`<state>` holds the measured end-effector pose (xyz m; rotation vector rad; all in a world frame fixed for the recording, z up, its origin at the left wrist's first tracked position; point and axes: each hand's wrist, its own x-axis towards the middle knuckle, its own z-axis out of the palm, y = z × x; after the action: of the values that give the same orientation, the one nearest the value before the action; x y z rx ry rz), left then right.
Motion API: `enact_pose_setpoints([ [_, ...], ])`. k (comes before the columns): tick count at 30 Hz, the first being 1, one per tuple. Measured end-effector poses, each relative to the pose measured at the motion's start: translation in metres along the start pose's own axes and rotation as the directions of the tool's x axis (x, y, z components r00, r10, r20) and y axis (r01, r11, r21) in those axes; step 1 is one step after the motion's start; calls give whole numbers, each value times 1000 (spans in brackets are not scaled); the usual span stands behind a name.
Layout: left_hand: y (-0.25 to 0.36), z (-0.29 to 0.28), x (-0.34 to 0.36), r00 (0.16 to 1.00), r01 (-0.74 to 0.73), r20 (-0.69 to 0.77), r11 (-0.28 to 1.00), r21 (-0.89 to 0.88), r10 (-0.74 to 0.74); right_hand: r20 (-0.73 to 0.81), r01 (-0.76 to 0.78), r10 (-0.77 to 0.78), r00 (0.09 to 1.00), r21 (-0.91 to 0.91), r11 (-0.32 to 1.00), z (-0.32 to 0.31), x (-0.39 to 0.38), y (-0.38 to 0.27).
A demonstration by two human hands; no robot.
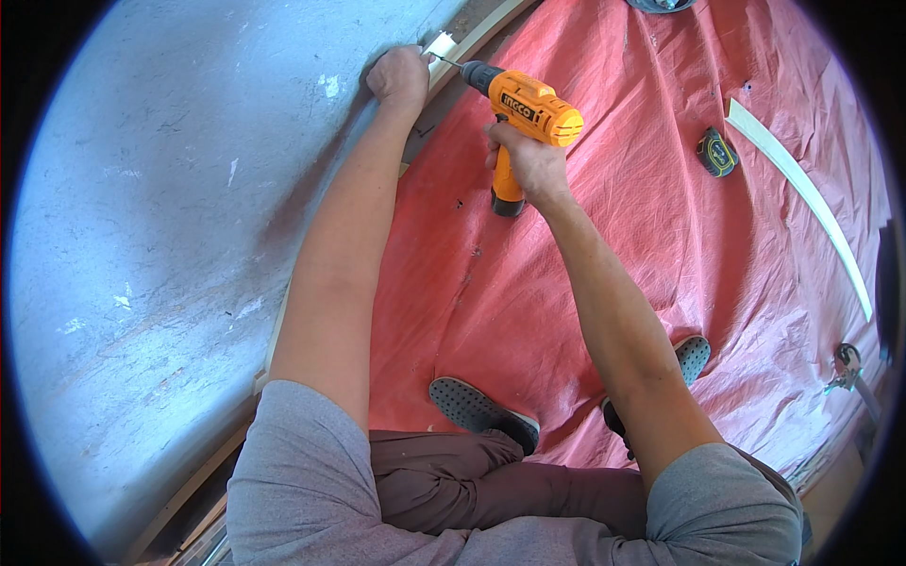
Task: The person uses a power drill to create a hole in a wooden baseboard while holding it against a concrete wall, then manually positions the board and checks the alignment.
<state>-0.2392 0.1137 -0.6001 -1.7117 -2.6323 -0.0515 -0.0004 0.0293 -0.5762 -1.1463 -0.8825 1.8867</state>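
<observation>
The orange drill (528, 99) is at 1 o'clock, pointing toward 10 o'clock at a short white piece (442, 44). The right hand (540, 168) is wrapped around the drill. At 12 o'clock the left hand (398, 75) is curled beside the white piece; I cannot tell whether it pinches it. A tape measure (717, 153) lies at 2 o'clock on a red sheet (613, 255), near a long white strip (812, 193).

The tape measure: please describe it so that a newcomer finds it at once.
On the red sheet, look right of the orange drill in the right hand. The tape measure lies just left of the long pale strip; unlike that strip, it is compact, black and yellow.
</observation>
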Motion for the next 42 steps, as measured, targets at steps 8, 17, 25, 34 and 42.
enact_pose_setpoints([
  [8, 2, 0, 1, 1000, 14, 18, 1000, -8, -14, 2, -5, 5, 1000, -9, 1000, -2, -1, 0],
  [17, 0, 1, 3, 999, 15, 41, 1000, -9, -15, 1, -7, 7, 1000, -21, 1000, -2, -1, -1],
  [25, -1, 2, 4, 999, 29, 32, 999, -30, -28, -8, -13, 13, 1000, -1, 1000, -3, 0, 0],
  [34, 4, -3, -1, 999, 32, 36, 999, -10, -32, 14, 4, -4, 1000, 8, 1000, -7, 7, 0],
  [42, 4, -8, -3, 998, 32, 62, 999, -26, -30, 35, -38, 36, 999, 52, 998, -12, 9, -9],
])
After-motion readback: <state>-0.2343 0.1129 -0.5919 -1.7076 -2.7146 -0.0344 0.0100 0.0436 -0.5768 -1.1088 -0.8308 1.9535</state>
